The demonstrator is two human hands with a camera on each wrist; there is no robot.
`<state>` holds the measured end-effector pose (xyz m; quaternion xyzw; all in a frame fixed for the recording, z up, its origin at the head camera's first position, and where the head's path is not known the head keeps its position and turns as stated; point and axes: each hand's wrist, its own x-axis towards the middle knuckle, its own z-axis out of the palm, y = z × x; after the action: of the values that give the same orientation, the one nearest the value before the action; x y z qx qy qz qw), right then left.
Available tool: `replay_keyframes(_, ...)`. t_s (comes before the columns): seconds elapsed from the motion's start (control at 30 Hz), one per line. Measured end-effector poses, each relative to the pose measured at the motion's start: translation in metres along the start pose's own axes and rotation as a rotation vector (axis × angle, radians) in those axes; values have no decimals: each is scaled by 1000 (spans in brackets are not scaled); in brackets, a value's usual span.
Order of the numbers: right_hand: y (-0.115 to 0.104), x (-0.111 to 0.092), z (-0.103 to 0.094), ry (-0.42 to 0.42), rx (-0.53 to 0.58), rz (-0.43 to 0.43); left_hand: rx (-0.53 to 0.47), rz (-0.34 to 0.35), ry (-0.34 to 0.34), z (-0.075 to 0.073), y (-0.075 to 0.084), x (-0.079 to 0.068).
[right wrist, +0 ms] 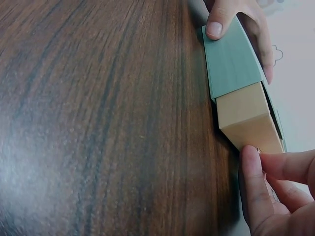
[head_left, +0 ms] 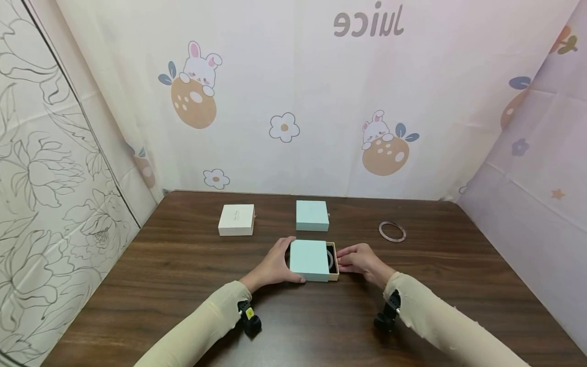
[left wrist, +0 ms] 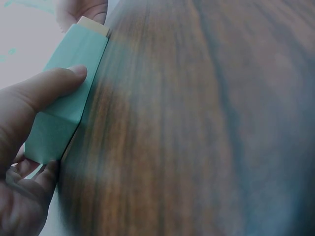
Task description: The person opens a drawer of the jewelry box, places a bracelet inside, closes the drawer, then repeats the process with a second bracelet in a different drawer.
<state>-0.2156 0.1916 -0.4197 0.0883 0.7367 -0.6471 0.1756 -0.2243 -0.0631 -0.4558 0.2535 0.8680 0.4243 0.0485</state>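
A mint-green sliding box (head_left: 309, 260) lies on the table, its cream inner drawer (right wrist: 246, 115) partly out at the right end. Inside the exposed part of the drawer, a pale ring-shaped piece, likely a bangle (head_left: 330, 259), shows against a dark lining. My left hand (head_left: 275, 264) grips the sleeve from its left end, thumb on the near side and fingers around the far side. At the drawer's end face, the thumb and forefinger of my right hand (head_left: 364, 261) pinch a small pull tab (right wrist: 259, 150), mostly hidden by the fingertips.
Behind stand a second mint-green box (head_left: 312, 215) and, farther left, a white box (head_left: 236, 219) with faint lettering. A pale bangle (head_left: 392, 232) lies flat at the back right. A printed curtain (head_left: 257, 76) hangs beyond the dark wooden table (head_left: 183, 244).
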Motion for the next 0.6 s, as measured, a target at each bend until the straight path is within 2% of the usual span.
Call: replay_keyframes(0.6,1,2,7,0,22,-18,-6,-6,-13,0,0,-1)
